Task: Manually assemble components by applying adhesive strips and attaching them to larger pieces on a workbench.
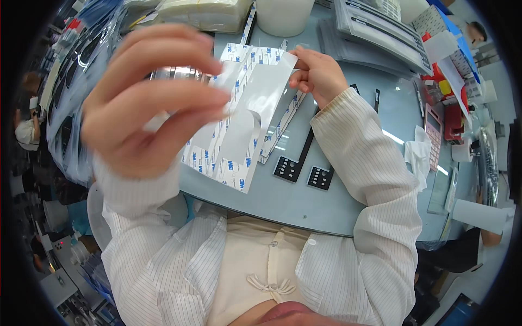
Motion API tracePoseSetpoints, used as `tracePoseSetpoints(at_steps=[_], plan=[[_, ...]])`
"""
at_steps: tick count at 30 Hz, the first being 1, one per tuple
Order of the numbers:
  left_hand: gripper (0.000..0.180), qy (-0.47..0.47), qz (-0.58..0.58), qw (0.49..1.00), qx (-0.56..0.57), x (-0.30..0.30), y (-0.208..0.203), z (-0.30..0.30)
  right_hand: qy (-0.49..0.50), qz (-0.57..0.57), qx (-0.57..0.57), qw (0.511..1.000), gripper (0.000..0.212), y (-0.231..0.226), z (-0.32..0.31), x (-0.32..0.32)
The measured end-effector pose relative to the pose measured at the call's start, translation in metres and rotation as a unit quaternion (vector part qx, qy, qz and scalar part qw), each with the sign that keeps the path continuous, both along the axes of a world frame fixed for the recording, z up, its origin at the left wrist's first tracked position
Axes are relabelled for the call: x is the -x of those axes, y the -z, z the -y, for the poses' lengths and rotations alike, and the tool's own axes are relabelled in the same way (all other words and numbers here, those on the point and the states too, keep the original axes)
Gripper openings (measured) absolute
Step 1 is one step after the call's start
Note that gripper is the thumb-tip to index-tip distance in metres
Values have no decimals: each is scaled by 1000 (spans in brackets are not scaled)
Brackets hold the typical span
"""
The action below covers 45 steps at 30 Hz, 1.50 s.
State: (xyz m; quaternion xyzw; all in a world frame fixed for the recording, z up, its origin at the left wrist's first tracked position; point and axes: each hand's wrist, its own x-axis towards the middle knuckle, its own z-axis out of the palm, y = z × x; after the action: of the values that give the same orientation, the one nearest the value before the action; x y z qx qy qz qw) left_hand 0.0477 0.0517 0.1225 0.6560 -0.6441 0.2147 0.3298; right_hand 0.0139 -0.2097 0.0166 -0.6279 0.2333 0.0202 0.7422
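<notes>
An adhesive sheet with white backing and blue print (239,176) is tilted above the table. My right hand (321,73) pinches its far right corner between thumb and fingers. A rectangular cut-out and a curled pale flap show in the middle of the sheet. My left hand (157,92) is raised close to the camera, blurred, over the sheet's left side. Its thumb and forefinger are pressed together; what they hold, if anything, I cannot make out. Two black strips with small windowed panels, one panel (288,169) and another panel (321,177), lie near the right forearm.
Stacked clear plastic sheets (375,32) stand at the far right, and a white tub (284,16) at the back. Bagged film pieces (206,13) lie far left, beside plastic-wrapped parts (81,103). A pink calculator (432,133) and crumpled tissue (417,155) are on the right.
</notes>
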Motion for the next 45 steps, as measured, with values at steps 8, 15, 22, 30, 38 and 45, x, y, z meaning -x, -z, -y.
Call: tracePoseSetpoints(at_steps=[8, 15, 22, 30, 38, 45], plan=[[16, 18, -59, 998, 29, -35, 43, 53, 41, 230, 229, 945, 25, -14, -4, 37], [13, 17, -94, 995, 41, -39, 49, 55, -49, 274, 388, 879, 25, -17, -24, 68], [13, 28, -90, 995, 35, -38, 49, 55, -29, 306, 425, 852, 9, -7, -22, 63], [54, -29, -132, 991, 22, -29, 58, 52, -21, 327, 456, 827, 9, -4, -24, 63], [120, -92, -188, 958, -196, 29, 124, 32, -19, 373, 501, 781, 12, -5, -29, 68], [113, -115, -110, 922, -353, 33, 120, 33, -60, 412, 523, 744, 18, -31, -45, 89]])
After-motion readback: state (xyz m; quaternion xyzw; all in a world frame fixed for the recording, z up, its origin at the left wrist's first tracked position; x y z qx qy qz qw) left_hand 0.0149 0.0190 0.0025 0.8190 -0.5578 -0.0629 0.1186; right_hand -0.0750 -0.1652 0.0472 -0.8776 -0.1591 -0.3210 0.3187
